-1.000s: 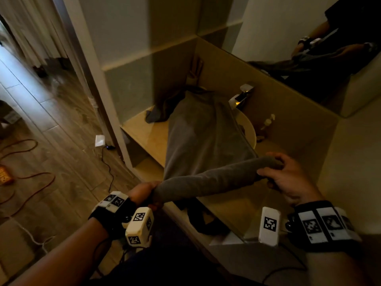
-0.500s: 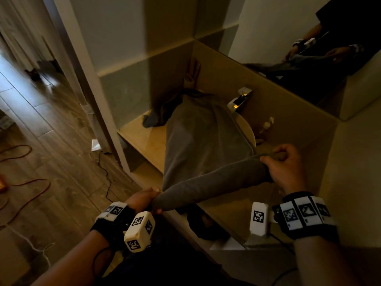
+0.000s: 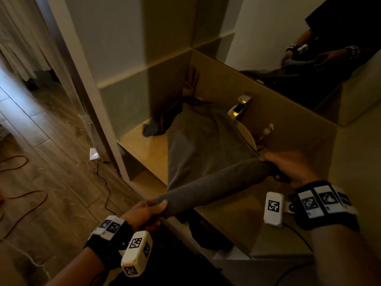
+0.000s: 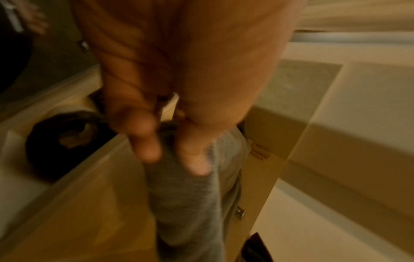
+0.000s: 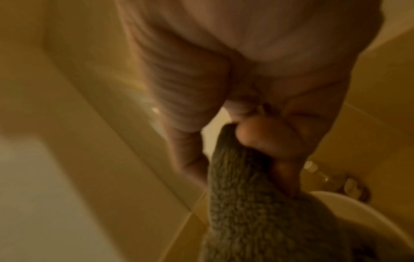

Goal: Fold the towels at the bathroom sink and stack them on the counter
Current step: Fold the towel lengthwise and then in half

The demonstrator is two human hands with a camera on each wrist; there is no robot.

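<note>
Grey towel [image 3: 206, 145]: one piece, lying lengthwise across the wooden counter [image 3: 144, 145] and over the white basin [image 3: 248, 137], its near edge lifted and doubled into a thick roll stretched between both hands. Head view: left hand [image 3: 144, 211] clamped on the roll's left end past the counter's front edge; right hand [image 3: 288, 168] clamped on the right end, near the faucet [image 3: 240, 106]. A darker cloth [image 3: 156, 124] sat crumpled at the back left corner, unfolded. No finished stack was visible; I judged the first fold barely begun, stacking all left. Left wrist view: thumb and fingers [image 4: 145, 141] pinching grey terry. Right wrist view: fingertips [image 5: 266, 136] bunched on the towel's corner above the basin rim.
</note>
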